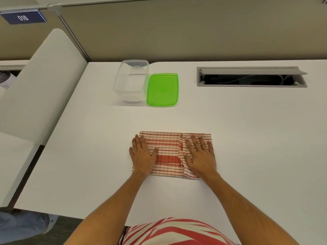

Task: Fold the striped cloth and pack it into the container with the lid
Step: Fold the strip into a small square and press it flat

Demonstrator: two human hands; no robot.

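Two flat palms are all that's pinning this thing down right now: the left hand (142, 155) lies with straight fingers on the left end of the striped cloth (169, 154), and the right hand (200, 155) lies spread the same way on the right end, neither one gripping anything. The cloth sits folded into a wide rectangle near the front of the white counter (247, 138), with a loose overlapping flap running down just left of the right hand. That flap is my worry, since lifting the palms could let it spring open or slide, and the next fold would come out crooked. It also looks wider than the box, so I'd guess it needs another fold or it'll bunch at the rim. Farther back, well apart from the cloth, the clear container (131, 80) stands open with the green lid (162, 89) flat just beside it on the right. The container looks light, so stuffing one-handed might shove it around, or knock the lid.
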